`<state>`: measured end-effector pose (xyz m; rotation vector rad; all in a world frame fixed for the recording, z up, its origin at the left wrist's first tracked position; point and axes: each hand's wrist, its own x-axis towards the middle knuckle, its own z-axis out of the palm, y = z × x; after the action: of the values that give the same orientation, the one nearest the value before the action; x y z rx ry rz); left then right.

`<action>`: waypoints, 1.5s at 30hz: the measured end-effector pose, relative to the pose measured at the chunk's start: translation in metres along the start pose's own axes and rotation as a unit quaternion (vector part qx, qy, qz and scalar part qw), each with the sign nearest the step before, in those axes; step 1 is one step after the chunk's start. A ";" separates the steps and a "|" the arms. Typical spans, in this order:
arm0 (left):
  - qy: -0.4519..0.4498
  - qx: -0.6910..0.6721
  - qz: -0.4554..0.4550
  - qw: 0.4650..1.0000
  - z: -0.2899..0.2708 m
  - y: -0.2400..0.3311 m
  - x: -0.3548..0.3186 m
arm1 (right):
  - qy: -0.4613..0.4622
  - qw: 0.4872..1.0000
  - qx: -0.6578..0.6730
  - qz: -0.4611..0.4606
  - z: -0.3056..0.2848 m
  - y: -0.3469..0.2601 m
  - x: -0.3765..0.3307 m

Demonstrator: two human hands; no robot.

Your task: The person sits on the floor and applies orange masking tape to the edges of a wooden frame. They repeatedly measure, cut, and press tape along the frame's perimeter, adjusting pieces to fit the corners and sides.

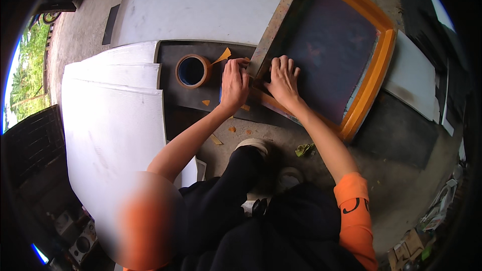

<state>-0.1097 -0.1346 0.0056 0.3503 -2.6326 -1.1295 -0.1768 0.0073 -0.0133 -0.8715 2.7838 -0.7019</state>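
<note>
A screen-printing frame point(369, 108) with a dark mesh point(321, 45) lies tilted at the right, its wooden sides partly wrapped in orange-brown tape. My left hand point(234, 85) is closed against the outer side of its left bar, fingers curled in at the near left corner. Just inside that corner, my right hand point(284, 80) has its fingers bent down, with the thumb over the near bar. Whether a bit of tape is under the fingertips is hidden. Left of my left hand stands a roll of brown tape point(206, 73), and a torn tape strip point(223, 56) sticks up beside it.
White corrugated sheets point(115, 105) are stacked at the left, and a large white panel point(201, 7) lies beyond. The roll rests on a dark board point(170, 78). Tape scraps point(216, 139) and a crumpled green leaf point(304, 149) lie on the floor near my shoe point(252, 144).
</note>
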 end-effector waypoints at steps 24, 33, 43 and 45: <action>0.011 0.010 0.000 1.000 0.002 -0.004 -0.001 | -0.076 0.973 0.217 -0.001 -0.073 0.084 -0.068; -0.005 0.012 -0.007 1.000 0.002 -0.003 -0.002 | -0.088 0.996 -0.015 0.027 -0.100 0.111 -0.127; 0.003 0.007 0.004 1.000 0.000 0.000 0.000 | 0.008 1.000 -0.008 0.023 -0.049 0.075 -0.061; 0.004 0.020 0.019 1.000 0.003 -0.004 -0.001 | 0.018 1.000 -0.002 0.007 -0.045 0.069 -0.048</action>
<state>-0.1096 -0.1350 0.0008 0.3110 -2.6475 -1.0624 -0.1844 0.1023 -0.0070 -0.8479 2.8198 -0.7180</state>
